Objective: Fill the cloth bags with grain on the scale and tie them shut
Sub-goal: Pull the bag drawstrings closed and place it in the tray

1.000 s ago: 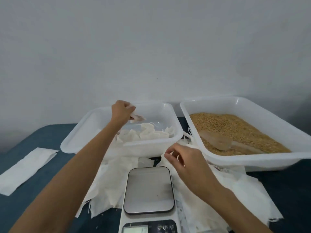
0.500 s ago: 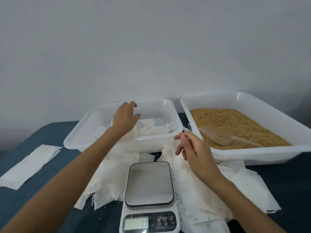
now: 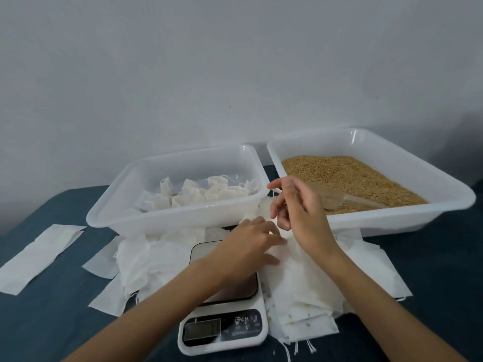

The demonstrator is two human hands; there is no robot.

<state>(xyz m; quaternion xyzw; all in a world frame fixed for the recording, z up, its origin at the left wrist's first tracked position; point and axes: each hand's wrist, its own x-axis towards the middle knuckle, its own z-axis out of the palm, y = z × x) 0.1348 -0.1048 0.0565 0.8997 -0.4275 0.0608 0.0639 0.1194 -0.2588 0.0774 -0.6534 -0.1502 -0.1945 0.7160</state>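
1. Markings on the scale point(image 3: 224, 327) panel, bottom centre, are too blurred to read.
2. Left hand point(image 3: 251, 244) reaches over the scale, fingers loosely extended, touching the empty cloth bags point(image 3: 308, 278) piled lower right of centre.
3. Right hand point(image 3: 295, 205), fingers spread and slightly curled, hovers above that pile; whether it pinches anything, I cannot tell.
4. Grain point(image 3: 347, 176) fills the right tray point(image 3: 392, 220); tied bags point(image 3: 198, 194) sit in the left tray point(image 3: 156, 218).

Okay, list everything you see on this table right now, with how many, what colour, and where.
kitchen scale: one, white with a steel plate, front centre.
left tub: one, translucent white, behind the scale.
tied bags: several, white, inside the left tub.
right tub: one, white, back right.
grain: golden brown, filling the right tub.
scoop: one, clear plastic, lying in the grain.
empty cloth bags: a loose pile, white, around the scale.
cloth strip: one, white, far left.
tablecloth: dark blue.
left hand: fingers on the cloth pile beside the scale.
right hand: raised above the pile, fingers loosely spread.
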